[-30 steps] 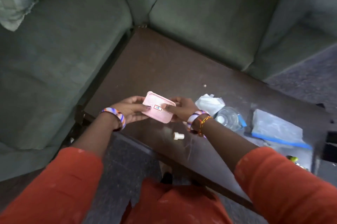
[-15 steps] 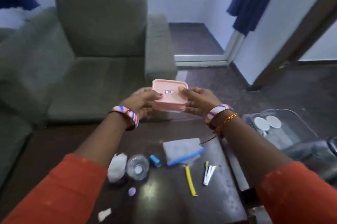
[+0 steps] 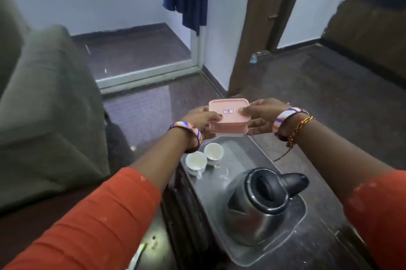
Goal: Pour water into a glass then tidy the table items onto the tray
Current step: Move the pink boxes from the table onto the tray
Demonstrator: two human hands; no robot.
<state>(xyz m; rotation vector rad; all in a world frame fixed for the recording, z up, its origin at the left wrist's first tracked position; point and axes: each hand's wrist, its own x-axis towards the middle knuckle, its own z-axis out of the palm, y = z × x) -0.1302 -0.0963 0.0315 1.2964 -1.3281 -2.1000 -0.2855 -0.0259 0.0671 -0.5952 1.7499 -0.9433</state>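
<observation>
Both hands were closed on a small pink lidded box (image 3: 229,117), one at each short end. By the left hand (image 3: 201,120) the left end was gripped, with the thumb laid on the lid and the fingers curled beneath. By the right hand (image 3: 264,114) the right end was pinched in the same way, thumb on top and fingers under the base. A small white label with red edging was seen on the lid; its writing could not be read with certainty.

The box was held level in the air, above the far end of a metal tray (image 3: 246,153); no contact with the tray could be made out. The tray's far edge was hidden behind the box and the hands. On the tray two white cups (image 3: 204,157) were set side by side, touching, and nearer the camera a steel kettle (image 3: 258,206) with a black lid and handle was placed.

Both arms were stretched forward, in orange sleeves, with striped bangles worn at each wrist and a thread band at the right.
</observation>
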